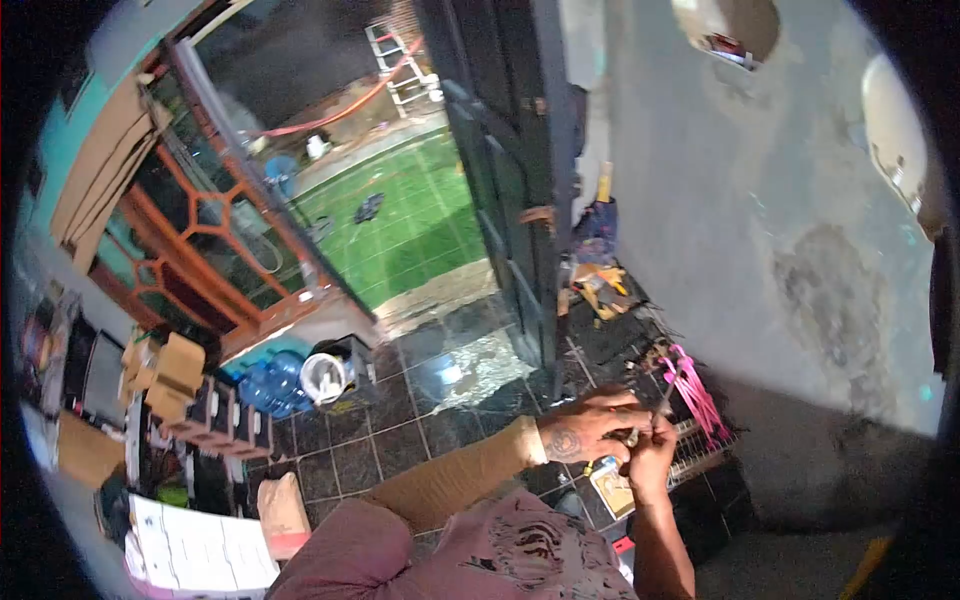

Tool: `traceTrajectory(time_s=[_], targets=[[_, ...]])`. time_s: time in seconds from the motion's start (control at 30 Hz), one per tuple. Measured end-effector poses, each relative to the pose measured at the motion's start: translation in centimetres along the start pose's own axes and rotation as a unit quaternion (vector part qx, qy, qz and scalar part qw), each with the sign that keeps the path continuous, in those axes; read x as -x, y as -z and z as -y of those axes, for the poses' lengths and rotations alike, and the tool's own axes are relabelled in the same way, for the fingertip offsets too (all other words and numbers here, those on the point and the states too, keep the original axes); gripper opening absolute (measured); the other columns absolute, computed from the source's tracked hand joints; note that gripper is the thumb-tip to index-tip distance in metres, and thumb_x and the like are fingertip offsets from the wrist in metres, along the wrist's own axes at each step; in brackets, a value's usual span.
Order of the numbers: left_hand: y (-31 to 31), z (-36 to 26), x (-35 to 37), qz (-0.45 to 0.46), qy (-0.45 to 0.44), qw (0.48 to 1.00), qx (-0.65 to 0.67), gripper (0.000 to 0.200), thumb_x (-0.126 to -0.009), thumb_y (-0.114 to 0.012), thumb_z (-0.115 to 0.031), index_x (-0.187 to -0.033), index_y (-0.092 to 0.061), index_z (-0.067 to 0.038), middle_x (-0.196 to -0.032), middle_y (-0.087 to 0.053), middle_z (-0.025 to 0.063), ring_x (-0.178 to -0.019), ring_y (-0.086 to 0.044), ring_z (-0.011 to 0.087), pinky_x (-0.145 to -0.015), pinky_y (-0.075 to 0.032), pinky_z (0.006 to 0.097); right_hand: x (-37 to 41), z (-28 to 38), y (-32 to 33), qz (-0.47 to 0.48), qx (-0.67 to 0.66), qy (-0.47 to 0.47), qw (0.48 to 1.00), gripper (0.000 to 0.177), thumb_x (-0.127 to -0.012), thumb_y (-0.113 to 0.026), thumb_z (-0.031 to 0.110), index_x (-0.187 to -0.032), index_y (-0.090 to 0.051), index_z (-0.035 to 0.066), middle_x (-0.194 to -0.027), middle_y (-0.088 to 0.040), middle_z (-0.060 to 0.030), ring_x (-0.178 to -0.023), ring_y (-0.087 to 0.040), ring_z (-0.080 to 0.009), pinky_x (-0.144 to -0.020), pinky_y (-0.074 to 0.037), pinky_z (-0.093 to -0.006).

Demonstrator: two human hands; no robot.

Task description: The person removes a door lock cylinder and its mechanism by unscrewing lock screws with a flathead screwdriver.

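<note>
My left hand (pixel 592 427), tattooed on the back and coming from a brown sleeve (pixel 460 475), is closed with its fingers bent over a small object. My right hand (pixel 652 458) meets it from the right, its fingers pinched together. Between the two hands is a small item too blurred to name, and a thin, pale piece sticks up near the fingertips. Just below the hands lies a yellowish framed panel (pixel 612 490). Pink straps (pixel 690 395) hang over a wire rack (pixel 695 452) to their right.
A dark door (pixel 510 200) stands open onto green flooring (pixel 400 220). Blue water bottles (pixel 275 385), a white bucket (pixel 325 378), cardboard boxes (pixel 175 370) and papers (pixel 195 550) are at the left. A grey wall (pixel 740 200) rises at the right. Dark tiles (pixel 400 450) cover the floor.
</note>
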State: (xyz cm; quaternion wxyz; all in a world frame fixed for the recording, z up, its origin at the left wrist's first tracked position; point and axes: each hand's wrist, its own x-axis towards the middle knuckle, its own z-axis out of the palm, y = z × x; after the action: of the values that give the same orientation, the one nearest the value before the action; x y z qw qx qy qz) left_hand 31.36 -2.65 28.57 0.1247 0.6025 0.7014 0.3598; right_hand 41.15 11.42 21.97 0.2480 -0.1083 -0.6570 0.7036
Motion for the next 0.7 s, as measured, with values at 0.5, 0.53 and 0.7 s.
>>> traceTrajectory(time_s=[0.5, 0.53, 0.7], targets=[[1.7, 1.2, 6.1, -0.128, 0.236, 0.792, 0.548, 0.027, -0.091, -0.069, -0.006, -0.115, -0.061, 0.000, -0.090, -0.063, 0.0028, -0.075, -0.059, 0.0108, -0.068, -0.051, 0.0276, 0.4, 3.4, -5.1, -0.005, 0.233, 0.146, 0.962, 0.018, -0.094, -0.055, 0.011, -0.079, -0.055, 0.001, -0.061, -0.049, -0.0134, -0.054, -0.051, -0.0267, -0.055, -0.040, -0.0378], [1.3, 1.0, 6.0, -0.153, 0.199, 0.817, 0.518, 0.035, -0.089, -0.070, -0.003, -0.122, -0.057, 0.000, -0.094, -0.062, 0.0035, -0.079, -0.059, 0.0102, -0.071, -0.051, 0.0274, 0.5, 3.0, -5.0, -0.016, 0.237, 0.150, 0.960, 0.020, -0.093, -0.057, 0.010, -0.075, -0.051, 0.002, -0.059, -0.046, -0.0130, -0.051, -0.046, -0.0240, -0.053, -0.036, -0.0364], [3.1, -1.3, 5.5, -0.148, 0.125, 0.966, 0.169, 0.061, -0.086, -0.068, 0.003, -0.143, -0.045, 0.000, -0.105, -0.062, 0.0054, -0.091, -0.060, 0.0099, -0.083, -0.051, 0.0260, 1.7, 2.0, -4.8, -0.006, 0.105, 0.026, 0.994, 0.029, -0.097, -0.058, 0.015, -0.072, -0.050, 0.002, -0.057, -0.044, -0.0020, -0.054, -0.039, -0.0123, -0.051, -0.033, -0.0322]])
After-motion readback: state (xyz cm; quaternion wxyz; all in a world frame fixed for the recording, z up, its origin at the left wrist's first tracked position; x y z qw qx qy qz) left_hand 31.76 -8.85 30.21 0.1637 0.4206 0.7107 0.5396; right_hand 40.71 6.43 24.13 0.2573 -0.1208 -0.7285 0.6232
